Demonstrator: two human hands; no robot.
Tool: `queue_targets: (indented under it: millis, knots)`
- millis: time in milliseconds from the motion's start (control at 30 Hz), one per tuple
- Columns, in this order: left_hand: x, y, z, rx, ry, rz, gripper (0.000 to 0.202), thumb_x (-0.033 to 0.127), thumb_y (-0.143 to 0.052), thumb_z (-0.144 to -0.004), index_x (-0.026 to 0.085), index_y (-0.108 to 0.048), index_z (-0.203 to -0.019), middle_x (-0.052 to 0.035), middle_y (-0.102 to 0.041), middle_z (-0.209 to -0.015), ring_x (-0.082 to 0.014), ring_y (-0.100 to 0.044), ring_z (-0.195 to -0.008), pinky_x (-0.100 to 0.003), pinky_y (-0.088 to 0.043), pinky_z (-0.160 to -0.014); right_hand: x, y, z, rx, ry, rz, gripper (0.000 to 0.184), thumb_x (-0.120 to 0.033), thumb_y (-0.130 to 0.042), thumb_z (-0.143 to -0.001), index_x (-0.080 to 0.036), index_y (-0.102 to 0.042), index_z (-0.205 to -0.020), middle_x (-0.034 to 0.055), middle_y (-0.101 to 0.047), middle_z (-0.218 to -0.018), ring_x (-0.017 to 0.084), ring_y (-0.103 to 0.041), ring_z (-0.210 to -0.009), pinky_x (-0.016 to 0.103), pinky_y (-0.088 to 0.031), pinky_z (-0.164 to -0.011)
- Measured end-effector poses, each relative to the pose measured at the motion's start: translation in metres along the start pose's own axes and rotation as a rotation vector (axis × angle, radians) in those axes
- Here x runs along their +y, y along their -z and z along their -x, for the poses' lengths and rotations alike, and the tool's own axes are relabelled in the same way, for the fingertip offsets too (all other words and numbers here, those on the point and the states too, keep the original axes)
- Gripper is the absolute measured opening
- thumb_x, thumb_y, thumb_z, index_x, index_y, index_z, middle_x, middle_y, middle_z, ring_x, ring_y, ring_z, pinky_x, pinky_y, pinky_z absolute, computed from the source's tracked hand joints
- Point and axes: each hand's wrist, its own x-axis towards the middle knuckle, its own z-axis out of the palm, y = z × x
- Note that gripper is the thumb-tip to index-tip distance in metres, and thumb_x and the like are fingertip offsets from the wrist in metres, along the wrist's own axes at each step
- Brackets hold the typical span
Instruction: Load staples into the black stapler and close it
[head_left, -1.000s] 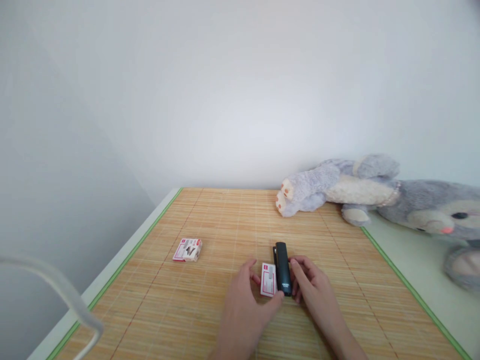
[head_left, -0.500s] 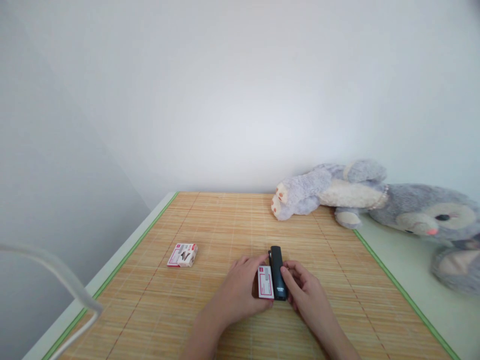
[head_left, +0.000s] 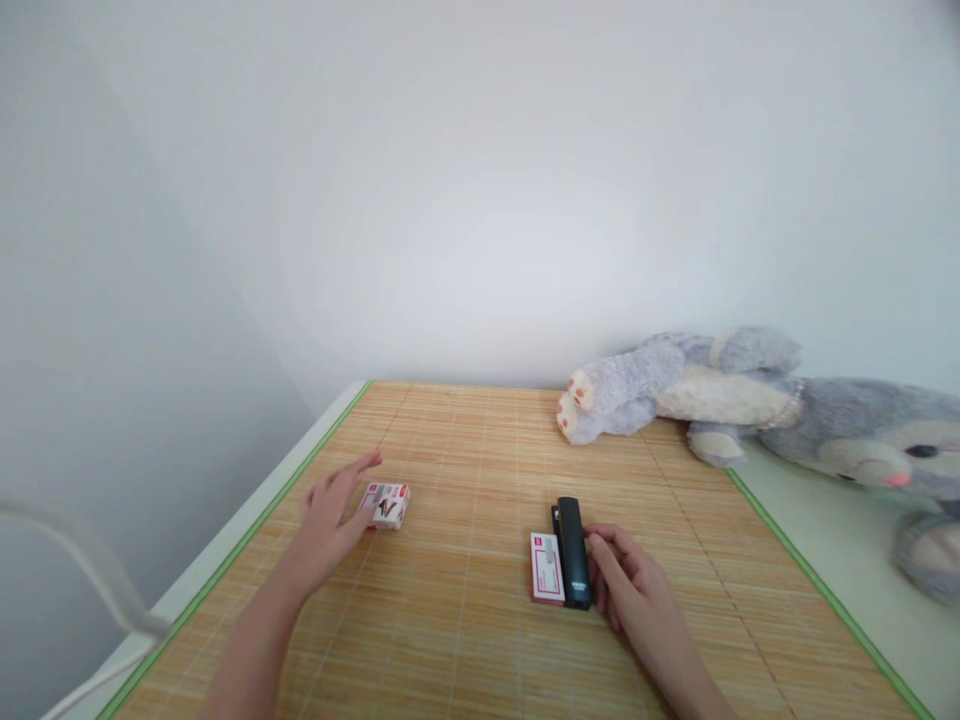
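Since half a second ago, left hand [head_left: 330, 520] has left the flat white-and-red box [head_left: 547, 568] and now touches the small white-and-red cardboard box [head_left: 388, 503], fingers spread. Right hand [head_left: 628, 585] lies with loosely curled fingers against the black plastic stapler [head_left: 574, 551] on the woven bamboo mat [head_left: 465, 640]. Printing is too small to read.

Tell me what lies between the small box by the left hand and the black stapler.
In the head view, only bare bamboo mat runs from the small box toward the black stapler, until the flat staple box beside it.
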Motion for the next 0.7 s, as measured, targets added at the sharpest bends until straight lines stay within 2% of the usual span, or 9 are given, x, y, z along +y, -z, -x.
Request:
queue_targets:
  millis: [100, 167, 267, 333, 400, 433, 533, 600, 700]
  knots:
    - [-0.024, -0.007, 0.006, -0.103, -0.019, -0.098, 0.071, 0.024, -0.052, -0.082, 0.032, -0.043, -0.152, -0.0038, -0.055, -0.151, -0.0315, -0.046, -0.137, -0.053, -0.025, -0.118, 0.0, 0.001, 0.001, -0.005, 0.012, 0.033, 0.056, -0.068, -0.055, -0.095, -0.02, -0.061, -0.122, -0.0031, -0.057, -0.061, 0.012, -0.047, -0.045, 0.023, -0.033, -0.039]
    - [-0.035, -0.01, 0.012, -0.127, -0.03, -0.123, 0.069, 0.024, -0.055, -0.08, 0.03, -0.047, -0.148, -0.0051, -0.059, -0.145, -0.0312, -0.05, -0.132, -0.05, -0.03, -0.115, 0.0, 0.001, 0.002, -0.007, 0.007, 0.06, 0.055, -0.068, -0.054, -0.095, -0.021, -0.061, -0.123, -0.0039, -0.056, -0.06, 0.012, -0.047, -0.045, 0.023, -0.034, -0.04]
    - [-0.042, -0.005, 0.022, -0.033, -0.006, -0.107, 0.061, 0.03, -0.06, -0.079, 0.024, -0.052, -0.139, -0.0084, -0.061, -0.137, -0.0324, -0.054, -0.125, -0.05, -0.037, -0.111, -0.002, 0.001, 0.003, -0.001, -0.009, 0.057, 0.056, -0.069, -0.053, -0.095, -0.021, -0.06, -0.123, -0.004, -0.058, -0.06, 0.011, -0.046, -0.042, 0.023, -0.034, -0.039]
    - [-0.03, 0.001, 0.028, 0.091, 0.013, -0.023, 0.061, 0.032, -0.061, -0.079, 0.022, -0.05, -0.139, -0.0095, -0.059, -0.135, -0.0321, -0.054, -0.124, -0.051, -0.039, -0.111, -0.002, 0.0, 0.003, -0.001, -0.015, 0.04, 0.056, -0.069, -0.054, -0.094, -0.021, -0.06, -0.122, -0.0033, -0.06, -0.062, 0.011, -0.046, -0.042, 0.022, -0.033, -0.038]
    - [0.003, 0.003, 0.034, 0.149, -0.009, 0.129, 0.063, 0.031, -0.059, -0.083, 0.026, -0.044, -0.144, -0.0082, -0.055, -0.139, -0.0296, -0.053, -0.127, -0.05, -0.04, -0.113, -0.002, 0.0, 0.002, -0.006, -0.017, 0.025, 0.055, -0.069, -0.055, -0.094, -0.021, -0.061, -0.122, -0.0035, -0.06, -0.061, 0.011, -0.046, -0.042, 0.022, -0.033, -0.038]
    - [0.027, 0.0, 0.036, 0.117, -0.049, 0.206, 0.063, 0.029, -0.06, -0.084, 0.029, -0.043, -0.145, -0.0072, -0.054, -0.141, -0.0282, -0.052, -0.129, -0.049, -0.039, -0.114, -0.002, 0.0, 0.002, -0.006, -0.017, 0.018, 0.055, -0.069, -0.055, -0.094, -0.021, -0.061, -0.121, -0.004, -0.058, -0.06, 0.011, -0.046, -0.042, 0.022, -0.033, -0.038]
    - [0.108, -0.019, 0.042, -0.144, -0.196, 0.371, 0.067, 0.016, -0.06, -0.079, 0.033, -0.048, -0.143, -0.0065, -0.053, -0.144, -0.027, -0.049, -0.134, -0.048, -0.038, -0.118, 0.001, 0.001, 0.001, -0.003, -0.017, -0.001, 0.055, -0.069, -0.055, -0.093, -0.021, -0.062, -0.12, -0.0045, -0.057, -0.059, 0.011, -0.046, -0.041, 0.022, -0.033, -0.038]
    - [0.152, -0.036, 0.043, -0.309, -0.249, 0.429, 0.071, 0.012, -0.063, -0.073, 0.033, -0.053, -0.141, -0.0062, -0.055, -0.142, -0.027, -0.049, -0.133, -0.045, -0.04, -0.117, 0.002, 0.001, 0.001, -0.005, -0.021, -0.007, 0.056, -0.07, -0.055, -0.093, -0.022, -0.062, -0.12, -0.0036, -0.059, -0.061, 0.011, -0.046, -0.042, 0.022, -0.032, -0.038]
    - [0.182, -0.057, 0.041, -0.388, -0.288, 0.458, 0.074, 0.01, -0.064, -0.068, 0.033, -0.056, -0.138, -0.0052, -0.057, -0.137, -0.0268, -0.05, -0.13, -0.044, -0.041, -0.116, 0.002, 0.002, 0.0, -0.015, -0.015, -0.013, 0.056, -0.07, -0.054, -0.094, -0.021, -0.062, -0.12, -0.0033, -0.06, -0.063, 0.011, -0.048, -0.043, 0.023, -0.033, -0.038]
